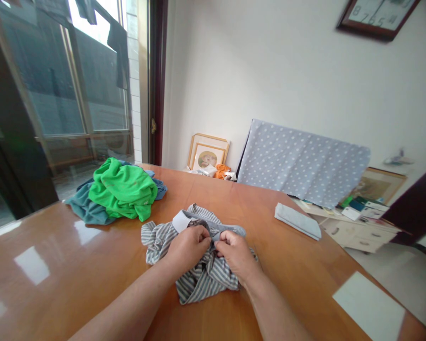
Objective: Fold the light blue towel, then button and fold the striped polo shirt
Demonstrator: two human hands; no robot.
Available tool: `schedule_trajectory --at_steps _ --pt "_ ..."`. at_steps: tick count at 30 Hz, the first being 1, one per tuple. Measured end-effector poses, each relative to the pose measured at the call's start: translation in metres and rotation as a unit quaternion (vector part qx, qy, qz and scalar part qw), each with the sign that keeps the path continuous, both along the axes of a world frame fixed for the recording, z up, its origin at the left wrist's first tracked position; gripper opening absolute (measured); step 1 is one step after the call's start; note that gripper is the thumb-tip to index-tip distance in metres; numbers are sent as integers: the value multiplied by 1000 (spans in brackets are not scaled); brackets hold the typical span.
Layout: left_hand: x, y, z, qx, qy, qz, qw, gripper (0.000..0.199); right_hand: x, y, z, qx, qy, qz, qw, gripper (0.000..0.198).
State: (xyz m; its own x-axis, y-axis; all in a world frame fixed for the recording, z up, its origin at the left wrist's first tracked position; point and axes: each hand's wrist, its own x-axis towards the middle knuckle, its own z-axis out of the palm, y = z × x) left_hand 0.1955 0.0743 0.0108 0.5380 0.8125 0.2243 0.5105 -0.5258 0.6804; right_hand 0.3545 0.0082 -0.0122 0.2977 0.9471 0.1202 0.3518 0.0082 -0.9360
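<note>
A: Head view. Main item, where?
B: Striped shirt (206,282), grey and white, rumpled, on the tabletop (287,265) straight in front of the person. Collar (235,229) on its far side.
A: Left hand?
B: Left hand (190,248) on the shirt, near the collar. Grip: thumb and fingers pressed together, pinching shirt fabric.
A: Right?
B: Right hand (238,255) just beside the left one. Grip also pinching fabric, by the collar. Exact bit pinched: too small, can't tell.
A: Other stuff on there?
B: Far left, green garment (122,187) heaped over blue-teal clothes (92,208). Right side, folded light-grey cloth (298,221), flat, well apart from the shirt. Near right edge, pale flat sheet (371,305).
A: Background?
B: Polka-dot cover (301,161), grey with white dots, in front of the wall (216,71). Framed picture (208,154) left of it; white drawer unit (355,232) right. Wall clock (378,16) up top right, partly cropped.
</note>
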Motion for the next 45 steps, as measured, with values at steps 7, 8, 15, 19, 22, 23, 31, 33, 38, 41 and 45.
schedule_trajectory --at_steps 7,8,15,19,22,23,31,33,38,41,45 --pt "4 -2 0 -27 16 12 999 16 1 1 -4 -2 -33 1 999 13" --pt "4 -3 0 -26 28 17 999 17 1 2 -4 -3 -38 -1 999 14" --pt "6 -7 -3 -1 122 44 992 17 -1 2 -4 -2 -116 -25 993 10" --pt "8 -10 -4 24 148 35 988 14 -5 -2 1 -1 -149 -19 989 11" --pt "8 -10 -3 17 143 31 989 11 -6 -2 2 0 -148 -17 989 11" --pt "8 -9 -2 11 134 30 990 11 -5 -2 1 0 -143 -17 990 11" --pt "9 0 3 -15 -78 -18 997 9 -2 -2 6 39 -60 -46 996 12" --pt "10 -3 6 -10 -108 -39 993 9 -4 -5 11 60 -59 -57 995 14" --pt "9 -11 13 16 -105 -46 993 6 -10 -10 20 85 -59 -58 993 15" --pt "8 -12 14 33 -91 -46 994 5 -11 -12 23 92 -58 -51 993 15" --pt "8 -11 12 5 -104 -42 994 6 -12 -13 26 101 -51 -40 993 16"
